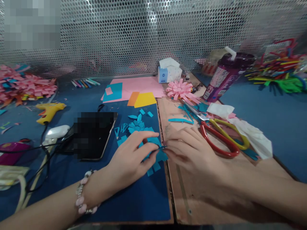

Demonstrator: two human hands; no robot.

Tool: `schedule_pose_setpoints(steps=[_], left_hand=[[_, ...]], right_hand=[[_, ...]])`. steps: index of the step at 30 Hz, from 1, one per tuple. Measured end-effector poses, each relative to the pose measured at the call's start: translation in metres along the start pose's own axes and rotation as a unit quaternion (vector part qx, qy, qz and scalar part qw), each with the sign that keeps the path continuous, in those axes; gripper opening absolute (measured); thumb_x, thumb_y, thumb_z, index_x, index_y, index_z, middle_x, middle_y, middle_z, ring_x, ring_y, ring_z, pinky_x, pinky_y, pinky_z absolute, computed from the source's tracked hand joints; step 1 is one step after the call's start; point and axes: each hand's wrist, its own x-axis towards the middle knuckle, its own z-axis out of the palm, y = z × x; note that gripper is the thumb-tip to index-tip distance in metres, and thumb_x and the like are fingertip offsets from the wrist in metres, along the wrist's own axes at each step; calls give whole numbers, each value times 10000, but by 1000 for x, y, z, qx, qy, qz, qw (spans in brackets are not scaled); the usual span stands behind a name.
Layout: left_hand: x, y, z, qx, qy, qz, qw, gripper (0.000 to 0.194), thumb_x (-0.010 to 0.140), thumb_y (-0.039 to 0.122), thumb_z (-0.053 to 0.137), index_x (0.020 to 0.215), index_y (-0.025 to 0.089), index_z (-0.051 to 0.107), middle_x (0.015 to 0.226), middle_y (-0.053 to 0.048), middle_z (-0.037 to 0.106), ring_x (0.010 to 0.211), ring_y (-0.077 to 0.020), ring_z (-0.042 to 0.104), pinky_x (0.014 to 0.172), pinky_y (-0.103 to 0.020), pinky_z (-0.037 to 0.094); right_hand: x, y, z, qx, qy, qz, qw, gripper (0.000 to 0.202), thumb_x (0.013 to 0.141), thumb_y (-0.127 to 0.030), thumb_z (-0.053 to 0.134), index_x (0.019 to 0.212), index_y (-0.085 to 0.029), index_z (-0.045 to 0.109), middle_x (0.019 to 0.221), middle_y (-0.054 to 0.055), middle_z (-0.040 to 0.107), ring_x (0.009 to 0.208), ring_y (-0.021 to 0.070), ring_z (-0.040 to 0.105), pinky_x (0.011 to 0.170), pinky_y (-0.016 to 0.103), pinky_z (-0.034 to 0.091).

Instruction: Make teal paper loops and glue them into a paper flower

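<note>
My left hand [134, 156] pinches one end of a small blue paper piece [162, 147] between thumb and fingertips. At its other end, the fingers of my right hand [192, 147] are closed on the same piece, which shows edge-on as a thin dark line. Both hands hover over loose blue paper cutouts [156, 166] at the seam between the blue and brown surfaces. A layered blue paper flower [137, 125] lies just beyond my left hand. Past my right hand rest large scissors [203, 118] with red and yellow handles, among blue scraps [181, 120].
A dark tablet-like device [100, 134], a yellow glue gun [49, 111] and cables occupy the left. Coloured paper [145, 99], a pink paper flower [181, 90], a tissue box [169, 72] and a tilted purple cup [222, 78] stand behind, before a perforated metal panel [107, 38]. Crumpled tissue [254, 135] lies right.
</note>
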Motion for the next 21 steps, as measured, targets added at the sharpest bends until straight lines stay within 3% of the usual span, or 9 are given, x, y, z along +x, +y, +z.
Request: schedule_pose_setpoints(steps=[9,15,21], left_hand=[[-1,1,1,3,-9,4,1000,98,822,105,609,892,172,594,1138,-96,615,982,-178,588,832,-325,509],[0,0,2,-4,-6,-19,1000,91,821,102,605,874,176,603,1123,-93,620,966,-181,593,806,-325,517],[-1,2,0,-15,-11,-4,1000,135,816,102,612,919,189,604,1154,-91,604,979,-184,589,776,-311,525]], right_hand=[[-1,0,-2,5,7,-20,1000,114,907,-169,535,913,-171,648,870,31,673,841,160,561,737,317,390],[-1,1,1,-33,-30,-10,999,205,910,-330,548,941,-157,653,939,62,666,937,207,555,805,348,395],[-2,-2,1,-19,-18,-13,1000,191,937,-216,494,870,-162,664,827,38,649,813,167,538,716,309,357]])
